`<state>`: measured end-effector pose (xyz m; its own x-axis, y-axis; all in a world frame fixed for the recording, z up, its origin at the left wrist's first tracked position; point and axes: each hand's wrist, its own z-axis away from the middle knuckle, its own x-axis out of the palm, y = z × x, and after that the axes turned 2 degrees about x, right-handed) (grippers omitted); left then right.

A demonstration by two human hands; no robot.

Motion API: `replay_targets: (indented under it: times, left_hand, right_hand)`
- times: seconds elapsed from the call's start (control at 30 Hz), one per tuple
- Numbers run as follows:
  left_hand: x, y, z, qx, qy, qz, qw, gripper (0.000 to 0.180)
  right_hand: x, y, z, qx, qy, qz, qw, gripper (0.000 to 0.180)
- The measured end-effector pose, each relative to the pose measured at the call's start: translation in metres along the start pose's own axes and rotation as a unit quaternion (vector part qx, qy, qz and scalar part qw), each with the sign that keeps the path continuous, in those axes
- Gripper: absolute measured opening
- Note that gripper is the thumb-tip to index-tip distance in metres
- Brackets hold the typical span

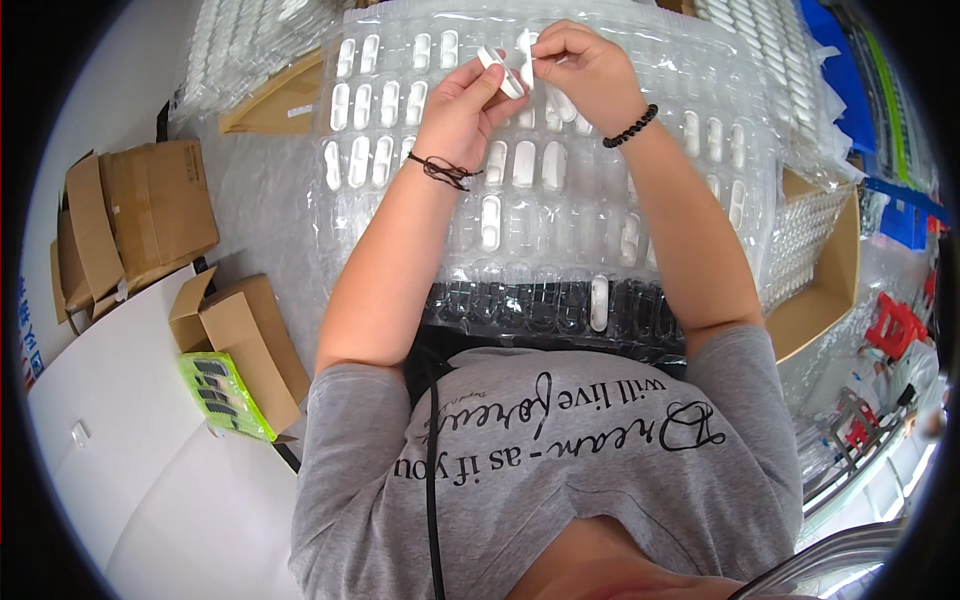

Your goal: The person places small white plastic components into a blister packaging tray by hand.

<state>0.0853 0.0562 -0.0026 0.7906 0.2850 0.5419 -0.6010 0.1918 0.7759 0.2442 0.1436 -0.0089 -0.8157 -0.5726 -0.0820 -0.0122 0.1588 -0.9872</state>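
Over the far part of a clear plastic blister tray (pixel 590 225), both my hands are raised close together. My left hand (pixel 465 100) grips a white oblong case (pixel 501 72), held tilted between thumb and fingers. Just to its right, my right hand (pixel 590 70) pinches a slim white curved piece (pixel 526 58), held upright. A narrow gap separates the two pieces. White oblong pieces (pixel 382 160) like these lie in many of the tray's pockets, and other pockets hold none. A single white piece (pixel 599 303) rests over the dark near edge.
Open cardboard boxes (pixel 150 215) stand at the left, one with a green package (pixel 228 395) against it. More filled trays (pixel 260 45) are stacked at the far left and far right. A cardboard carton (pixel 825 280) sits beside the tray's right side. Red stools (pixel 895 325) show farther right.
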Motion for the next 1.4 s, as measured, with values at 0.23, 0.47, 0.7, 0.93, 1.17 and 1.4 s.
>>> replay_targets:
  times: [0.23, 0.47, 0.7, 0.93, 1.17, 1.4]
  left_hand:
    - [-0.006, -0.007, -0.002, -0.014, -0.03, -0.024, 0.999, 0.029]
    - [-0.008, -0.01, -0.001, -0.022, -0.021, -0.023, 0.999, 0.03]
    - [-0.009, -0.01, -0.004, -0.024, -0.018, -0.027, 0.999, 0.031]
    - [0.01, 0.003, -0.013, -0.023, 0.006, -0.046, 0.999, 0.03]
    - [-0.009, 0.045, -0.138, -0.026, -0.026, -0.089, 0.995, 0.021]
    - [-0.026, 0.026, -0.23, -0.101, 0.104, -0.114, 0.983, 0.02]
  right_hand:
    - [0.002, 0.001, 0.002, -0.025, -0.052, 0.075, 0.996, 0.011]
    - [0.001, 0.006, 0.004, -0.022, -0.074, 0.034, 0.996, 0.01]
    - [0.004, 0.005, 0.004, -0.024, -0.09, 0.079, 0.993, 0.009]
    - [-0.013, 0.005, -0.002, 0.013, -0.04, 0.032, 0.999, 0.014]
    - [-0.039, 0.019, 0.002, 0.094, -0.019, 0.307, 0.947, 0.02]
    - [-0.04, 0.018, -0.001, 0.089, -0.05, 0.376, 0.921, 0.019]
